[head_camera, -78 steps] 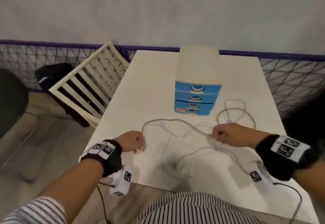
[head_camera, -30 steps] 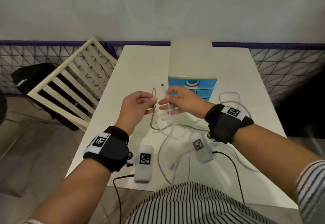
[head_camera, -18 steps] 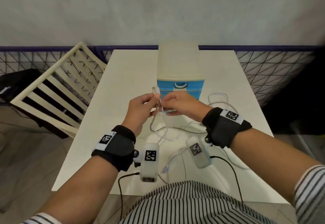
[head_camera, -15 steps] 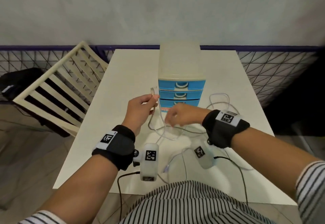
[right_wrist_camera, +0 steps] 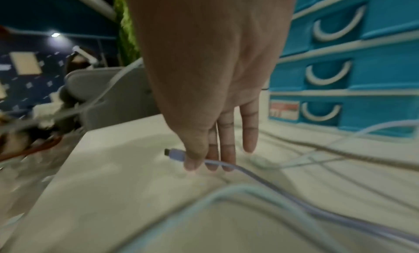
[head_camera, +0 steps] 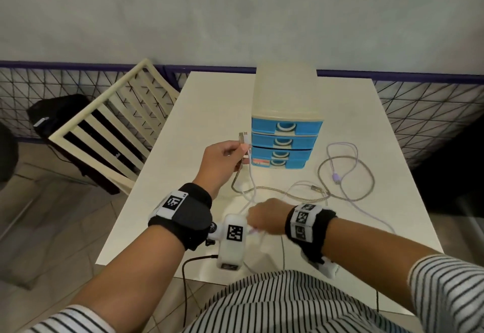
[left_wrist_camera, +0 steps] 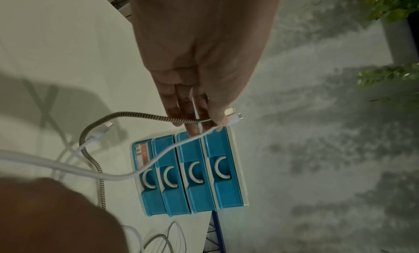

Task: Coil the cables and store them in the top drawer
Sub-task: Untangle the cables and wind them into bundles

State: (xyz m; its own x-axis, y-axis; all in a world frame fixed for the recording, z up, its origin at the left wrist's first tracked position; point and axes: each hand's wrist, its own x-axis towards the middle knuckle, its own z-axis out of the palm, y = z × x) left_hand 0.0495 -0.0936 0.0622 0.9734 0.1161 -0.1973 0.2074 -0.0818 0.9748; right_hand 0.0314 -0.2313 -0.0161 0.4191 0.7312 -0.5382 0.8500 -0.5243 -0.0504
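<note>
My left hand (head_camera: 239,150) is raised in front of the blue drawer unit (head_camera: 285,147) and pinches the plug ends of two cables together. One is a braided grey cable (left_wrist_camera: 136,114), the other a white cable (left_wrist_camera: 158,156); both hang down to the white table (head_camera: 209,102). Low near the table's front edge, my right hand (right_wrist_camera: 204,164) pinches a lilac cable (right_wrist_camera: 260,176) just behind its connector (right_wrist_camera: 175,154). The rest of the lilac cable (head_camera: 364,194) lies in loose loops right of the drawers. The top drawer (head_camera: 262,127) is closed, like the others.
A cream slatted chair (head_camera: 110,123) leans at the table's left side, with a black bag (head_camera: 57,112) behind it. Wire mesh fencing (head_camera: 432,107) runs along the wall. Cable loops cross the table between my hands.
My right hand handed the white plug to my left hand, dropped toward the table's front edge and took hold of the lilac cable end. My left hand stayed raised.
</note>
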